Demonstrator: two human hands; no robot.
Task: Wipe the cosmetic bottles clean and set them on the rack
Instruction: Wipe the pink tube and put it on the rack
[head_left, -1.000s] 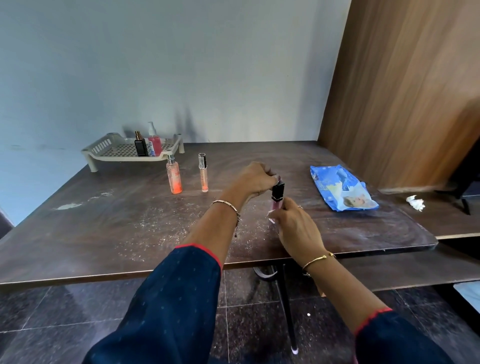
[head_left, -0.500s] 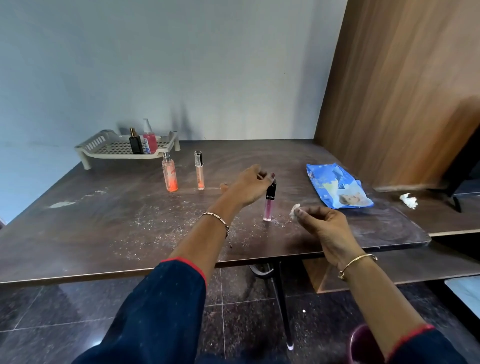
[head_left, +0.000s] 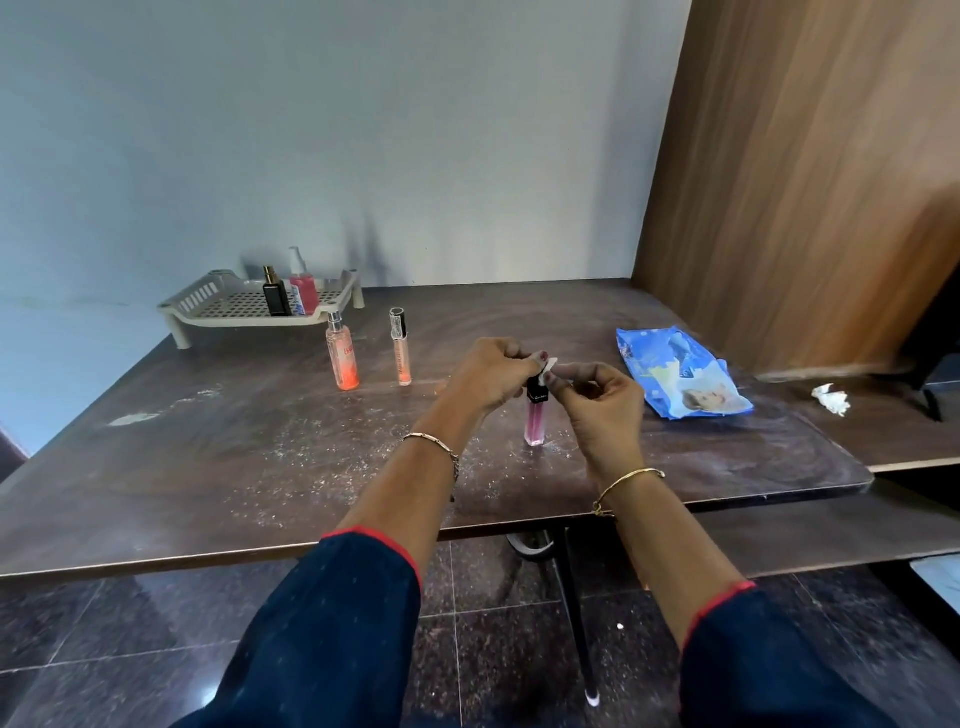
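Observation:
A pink gloss tube (head_left: 535, 426) with a black cap stands upright on the dusty brown table (head_left: 260, 467). Just above its cap, my left hand (head_left: 488, 376) and my right hand (head_left: 605, 410) meet, and both pinch a small white wipe (head_left: 549, 365). Whether a finger touches the cap I cannot tell. An orange spray bottle (head_left: 343, 358) and a slim peach tube (head_left: 401, 348) stand further back on the left. Behind them the beige rack (head_left: 208, 312) holds a black bottle (head_left: 276, 297) and a red bottle (head_left: 304, 291).
A blue wipes packet (head_left: 680, 374) lies to the right of my hands. A crumpled white tissue (head_left: 831, 400) sits on the lower side table by the wooden panel (head_left: 805, 182). White dust covers the table's middle.
My right hand has brought the wipe from beside the tube up to my left hand above the cap. My left hand has shifted from the cap to the wipe. The tube has stayed upright.

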